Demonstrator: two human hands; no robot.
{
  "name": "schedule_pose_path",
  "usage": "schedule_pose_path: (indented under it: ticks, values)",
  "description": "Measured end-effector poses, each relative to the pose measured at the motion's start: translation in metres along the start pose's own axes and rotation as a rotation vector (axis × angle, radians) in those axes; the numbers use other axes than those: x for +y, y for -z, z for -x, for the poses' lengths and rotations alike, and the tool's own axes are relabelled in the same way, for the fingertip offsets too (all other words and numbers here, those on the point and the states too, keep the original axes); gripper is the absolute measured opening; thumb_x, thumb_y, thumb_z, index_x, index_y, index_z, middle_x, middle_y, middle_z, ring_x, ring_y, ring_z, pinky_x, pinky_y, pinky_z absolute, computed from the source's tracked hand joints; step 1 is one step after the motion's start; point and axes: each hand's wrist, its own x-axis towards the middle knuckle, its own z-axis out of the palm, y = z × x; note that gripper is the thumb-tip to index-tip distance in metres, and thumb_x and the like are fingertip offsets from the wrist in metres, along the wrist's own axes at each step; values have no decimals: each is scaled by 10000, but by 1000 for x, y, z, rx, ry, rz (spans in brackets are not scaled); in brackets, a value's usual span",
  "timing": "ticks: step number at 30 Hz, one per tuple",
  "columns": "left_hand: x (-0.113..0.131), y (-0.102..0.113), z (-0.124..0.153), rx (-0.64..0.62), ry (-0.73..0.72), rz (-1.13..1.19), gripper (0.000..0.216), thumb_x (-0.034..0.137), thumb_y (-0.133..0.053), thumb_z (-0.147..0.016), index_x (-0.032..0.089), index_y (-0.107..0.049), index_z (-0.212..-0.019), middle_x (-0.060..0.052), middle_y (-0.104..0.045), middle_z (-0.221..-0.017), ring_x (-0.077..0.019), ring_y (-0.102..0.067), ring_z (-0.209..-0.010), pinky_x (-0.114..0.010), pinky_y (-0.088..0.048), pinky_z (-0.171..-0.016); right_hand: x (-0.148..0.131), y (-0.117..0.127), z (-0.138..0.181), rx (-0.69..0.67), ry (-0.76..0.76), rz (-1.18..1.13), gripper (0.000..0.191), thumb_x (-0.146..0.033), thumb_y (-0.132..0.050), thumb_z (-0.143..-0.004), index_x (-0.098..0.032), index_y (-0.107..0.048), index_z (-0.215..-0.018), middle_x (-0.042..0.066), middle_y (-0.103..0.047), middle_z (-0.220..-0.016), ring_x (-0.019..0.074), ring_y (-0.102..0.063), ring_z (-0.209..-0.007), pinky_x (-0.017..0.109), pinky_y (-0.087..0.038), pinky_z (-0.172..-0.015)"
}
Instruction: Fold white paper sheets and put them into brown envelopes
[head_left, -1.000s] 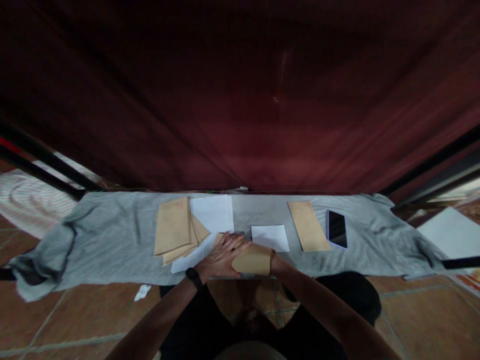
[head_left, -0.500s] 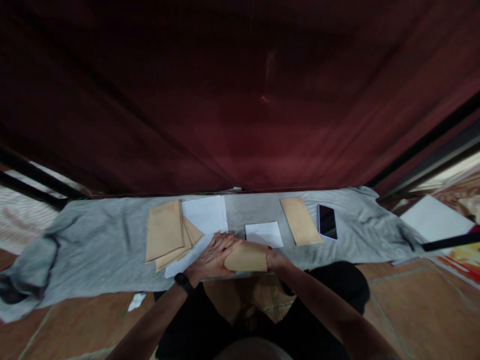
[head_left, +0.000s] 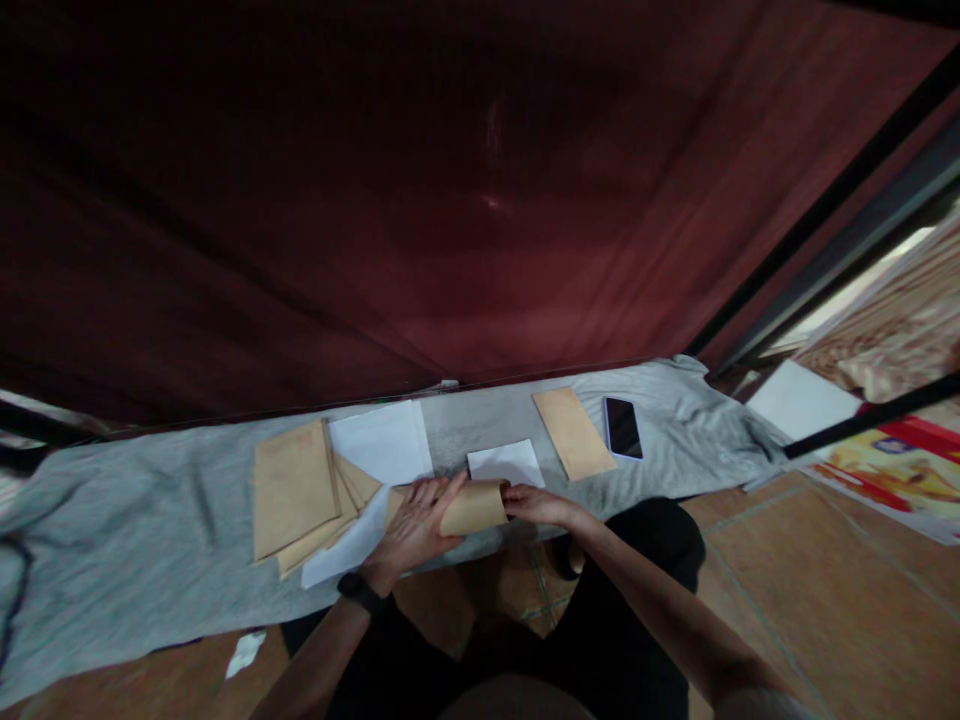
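A brown paper envelope [head_left: 471, 508] lies along the near edge of the cloth, its right end bulging into a round mouth. My left hand [head_left: 420, 522] rests flat across its left part with the fingers stretched out, pressing it down. At the open right end is my right hand [head_left: 534, 503], fingers bent and partly inside the mouth, gripping the rim; the fingertips are hidden. A folded white paper [head_left: 506, 462] lies just behind the envelope. To the left, a stack of brown envelopes [head_left: 296, 488] is fanned out beside white sheets [head_left: 382, 440].
Grey cloth [head_left: 165, 510] covers the narrow bench. Another brown envelope [head_left: 574, 432] and a phone [head_left: 623, 428] lie to the right. A dark red panel [head_left: 450, 250] rises behind. On the tiled floor is a scrap of white paper [head_left: 245, 653]; a colourful printed sheet [head_left: 892, 470] lies far right.
My right hand has drawn back a little from inside the envelope, whose right end now bulges open. My left hand stays flat on it. The view has shifted and tilted.
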Motion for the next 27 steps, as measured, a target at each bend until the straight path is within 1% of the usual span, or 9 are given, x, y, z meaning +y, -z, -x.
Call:
schedule_pose_path:
  ticks: [2,3,5,8,10,12,17,23,27]
  values:
    - [-1,-2,2,23,15,-1,999,458,-719,-771,262,-180,-1590,-125,-575,-1316,-340,-526,-1211,-488,-395,-1066,9,7,9,-42,9,-6,135,-273,-627,-926,-184,-722,-890,-6,-721,-840,159,-677,-808,286,-554,-765]
    - [-1,-3,3,33,30,-1,998,456,-712,-778,267,-166,-1592,-123,-571,-1318,-341,-527,-1210,-493,-400,-1062,14,10,13,-12,7,20,150,-264,-596,-933,-195,-727,-907,-10,-728,-848,157,-680,-821,271,-545,-772]
    - [-1,-4,6,51,80,1,1002,459,-699,-792,271,-130,-1596,-119,-563,-1323,-342,-531,-1210,-501,-412,-1054,20,18,19,157,-27,141,185,-250,-545,-947,-209,-718,-994,0,-738,-937,153,-682,-872,259,-528,-811]
    - [1,-3,10,75,161,-7,1022,469,-696,-794,263,-98,-1597,-121,-560,-1314,-351,-527,-1214,-513,-422,-1045,25,27,19,443,-132,348,227,-232,-505,-963,-202,-671,-1115,66,-706,-1105,181,-657,-1014,293,-480,-935]
    - [2,-3,12,84,179,-22,1034,466,-707,-784,256,-102,-1596,-124,-558,-1306,-358,-522,-1214,-518,-424,-1043,26,28,13,528,-191,387,259,-255,-515,-966,-182,-621,-1191,126,-660,-1192,226,-614,-1121,336,-434,-1003]
    - [5,-3,13,95,182,-39,1028,461,-706,-784,246,-113,-1595,-128,-553,-1308,-362,-519,-1211,-520,-424,-1040,26,24,4,586,-269,442,306,-309,-571,-942,-162,-595,-1209,165,-631,-1214,263,-590,-1162,346,-426,-1004]
    - [7,-7,14,133,195,-68,995,457,-680,-806,249,-109,-1595,-129,-542,-1330,-357,-518,-1218,-521,-414,-1042,27,10,-16,660,-446,552,402,-291,-669,-838,-112,-579,-1187,206,-627,-1198,304,-585,-1167,339,-444,-961]
    - [5,-11,15,142,172,-79,1008,412,-691,-797,232,-103,-1596,-129,-556,-1311,-350,-523,-1209,-514,-401,-1048,34,12,-20,683,-458,514,335,-240,-643,-808,-148,-586,-1125,133,-697,-1088,263,-634,-1075,299,-453,-896]
    - [5,-12,15,144,172,-84,1029,398,-718,-771,197,-131,-1592,-128,-572,-1280,-339,-520,-1211,-496,-376,-1077,36,13,-21,715,-454,484,300,-209,-661,-773,-153,-602,-1062,154,-688,-1098,291,-620,-1109,319,-446,-923]
